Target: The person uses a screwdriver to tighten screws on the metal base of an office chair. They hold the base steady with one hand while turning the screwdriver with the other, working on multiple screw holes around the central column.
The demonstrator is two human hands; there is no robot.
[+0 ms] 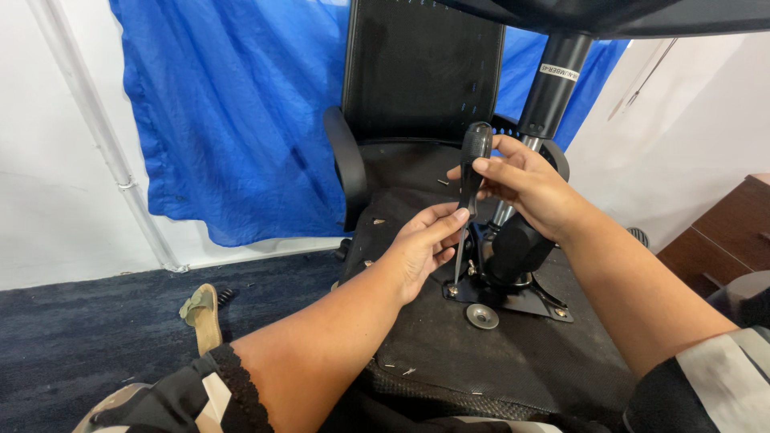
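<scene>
At the centre of your view, you hold a screwdriver between both hands above the upturned underside of an office chair seat. Your right hand sits at about 2 o'clock from the tool's middle, its fingers curled around the dark handle near the top, thumb and forefinger pressed against it in a firm wrap. Your left hand lies at about 7 o'clock from that same point, half open, with the fingertips pinching or steadying the thin metal shaft lower down; the palm faces up towards you.

You have the screwdriver standing nearly upright, its long axis running from 12 o'clock down to 6 o'clock with a slight lean, so the handle is towards 12 and the tip towards 6, a little left. The tip meets the black metal mounting plate at its near-left corner, where a screw appears to sit, though it is too small to tell for sure.

Just right of the shaft the black gas-lift column rises towards 1 o'clock. A round metal washer lies on the seat underside at 6 o'clock from the tip, just beside the plate.
</scene>
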